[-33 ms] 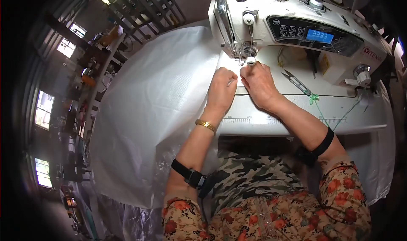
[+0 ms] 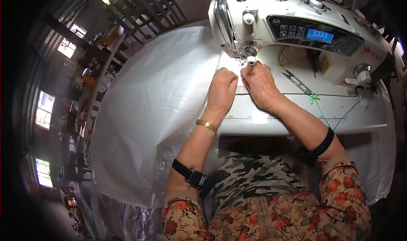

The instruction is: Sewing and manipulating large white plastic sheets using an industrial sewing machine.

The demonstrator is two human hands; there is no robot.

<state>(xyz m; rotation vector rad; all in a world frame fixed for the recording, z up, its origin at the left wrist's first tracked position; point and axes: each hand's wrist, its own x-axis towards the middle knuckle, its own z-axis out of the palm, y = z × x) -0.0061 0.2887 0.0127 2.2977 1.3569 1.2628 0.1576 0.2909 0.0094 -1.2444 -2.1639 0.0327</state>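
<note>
My left hand [image 2: 222, 86] is closed, its fingers curled at the edge of a large white woven plastic sheet [image 2: 148, 101], just in front of the sewing machine's needle area. My right hand [image 2: 259, 83] is closed too, thumb and fingers pinched together close beside the presser foot. Glare from the lamp hides what lies between its fingertips. Above both hands rises the head of the white sewing machine [image 2: 263, 12]. The sheet spreads left from the needle and hangs over the table's side.
Thread snips [image 2: 297, 81] with a green cord [image 2: 314, 98] tied to them lie right of my right hand. A ruler scale runs along the front of the machine table [image 2: 296, 128]. A lit display [image 2: 320, 35] sits on the machine arm, and a metal grating [image 2: 142, 12] stands behind.
</note>
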